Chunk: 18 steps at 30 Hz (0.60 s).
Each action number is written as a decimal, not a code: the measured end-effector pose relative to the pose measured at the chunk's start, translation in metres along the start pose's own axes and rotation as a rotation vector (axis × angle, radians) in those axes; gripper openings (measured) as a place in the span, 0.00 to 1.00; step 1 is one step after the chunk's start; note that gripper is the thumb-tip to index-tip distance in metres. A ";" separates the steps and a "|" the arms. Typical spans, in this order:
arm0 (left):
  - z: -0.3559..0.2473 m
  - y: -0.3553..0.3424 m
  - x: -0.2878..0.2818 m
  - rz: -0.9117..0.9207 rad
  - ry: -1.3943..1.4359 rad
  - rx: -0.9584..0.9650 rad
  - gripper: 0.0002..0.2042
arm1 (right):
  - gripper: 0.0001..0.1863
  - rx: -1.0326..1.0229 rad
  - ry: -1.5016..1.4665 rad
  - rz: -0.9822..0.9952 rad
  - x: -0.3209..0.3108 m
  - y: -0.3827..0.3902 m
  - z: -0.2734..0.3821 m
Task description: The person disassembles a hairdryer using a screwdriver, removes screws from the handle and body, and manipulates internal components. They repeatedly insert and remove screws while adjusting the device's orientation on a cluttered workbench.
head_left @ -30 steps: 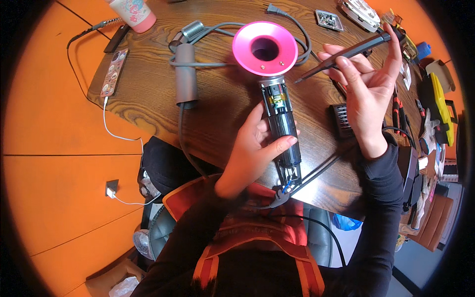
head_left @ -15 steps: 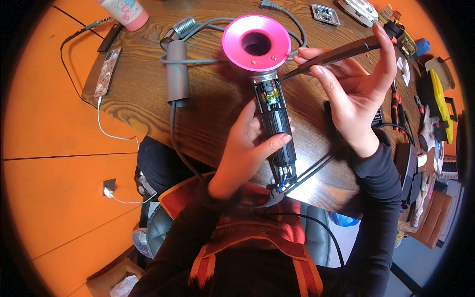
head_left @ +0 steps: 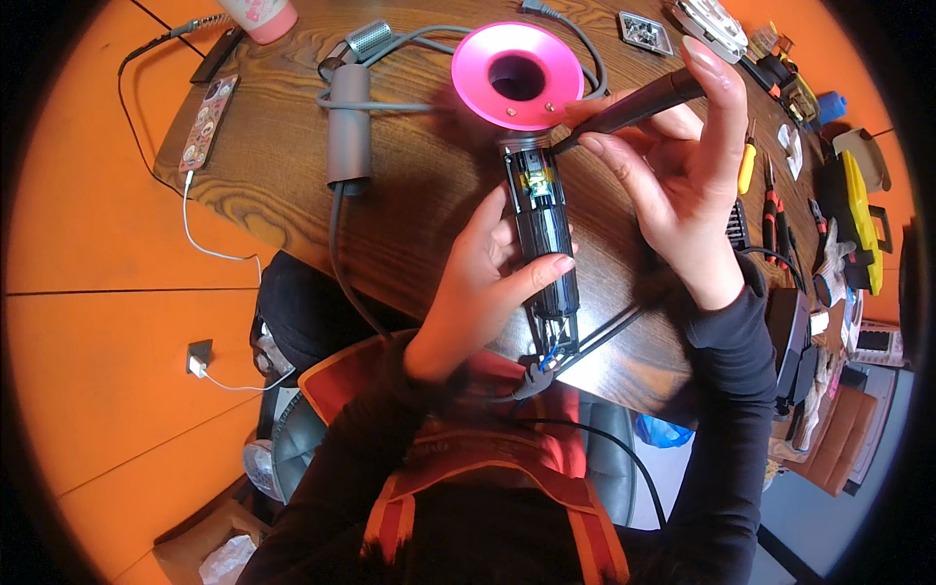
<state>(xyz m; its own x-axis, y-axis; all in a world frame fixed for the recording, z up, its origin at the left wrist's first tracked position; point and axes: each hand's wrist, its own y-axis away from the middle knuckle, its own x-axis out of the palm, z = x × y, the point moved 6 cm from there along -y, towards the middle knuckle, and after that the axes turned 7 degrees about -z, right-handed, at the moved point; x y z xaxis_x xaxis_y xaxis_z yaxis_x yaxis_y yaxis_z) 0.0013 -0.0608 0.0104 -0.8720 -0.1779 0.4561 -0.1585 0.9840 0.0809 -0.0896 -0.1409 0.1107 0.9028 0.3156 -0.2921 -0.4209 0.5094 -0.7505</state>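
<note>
My left hand is wrapped round the black inner handle of a hair dryer, thumb across its front. The dryer's round pink head faces up at the far end; two small brass-coloured spots show on its rim. Wires and a bit of green circuit board are exposed along the handle. In my right hand is a dark screwdriver, pinched between thumb and fingers with the index finger raised over its rear end. Its tip meets the handle's upper right edge, just below the pink head; the exact contact point is too small to see.
Left of the dryer lies a grey handle sleeve with a cable through it, beside a perforated metal cylinder. A phone-like slab charges at the table's left. Pliers, a yellow-handled tool and a parts tray lie rightward.
The screwdriver and my right hand have shifted slightly left, and the raised index finger has bent over a little. My left hand keeps its hold on the dryer. The whole view has shifted slightly.
</note>
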 end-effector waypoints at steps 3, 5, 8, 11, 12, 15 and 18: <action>0.000 0.000 0.000 -0.011 0.005 -0.001 0.29 | 0.43 -0.005 -0.071 -0.068 0.002 0.004 -0.002; 0.000 0.000 0.000 -0.012 0.010 -0.003 0.29 | 0.44 -0.020 -0.040 -0.139 0.001 0.007 -0.002; 0.000 0.001 0.000 -0.005 0.013 -0.009 0.30 | 0.43 -0.043 -0.030 -0.115 0.001 0.006 0.001; 0.001 0.002 -0.001 0.013 0.027 -0.025 0.31 | 0.43 -0.210 0.079 -0.054 -0.001 0.005 0.020; 0.001 0.001 -0.001 0.010 0.024 -0.005 0.31 | 0.44 -0.233 0.094 -0.045 -0.001 0.006 0.025; 0.001 0.001 0.000 0.001 0.035 0.014 0.32 | 0.44 -0.133 0.002 -0.116 -0.007 0.007 0.030; 0.001 0.002 0.000 0.000 0.065 0.019 0.32 | 0.44 -0.117 -0.003 -0.137 0.000 0.007 0.028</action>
<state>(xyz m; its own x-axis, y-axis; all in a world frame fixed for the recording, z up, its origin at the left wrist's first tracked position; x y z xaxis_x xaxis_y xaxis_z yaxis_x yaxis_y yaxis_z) 0.0004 -0.0592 0.0096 -0.8399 -0.1772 0.5130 -0.1683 0.9836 0.0643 -0.0953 -0.1153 0.1220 0.9506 0.2523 -0.1807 -0.2808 0.4515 -0.8469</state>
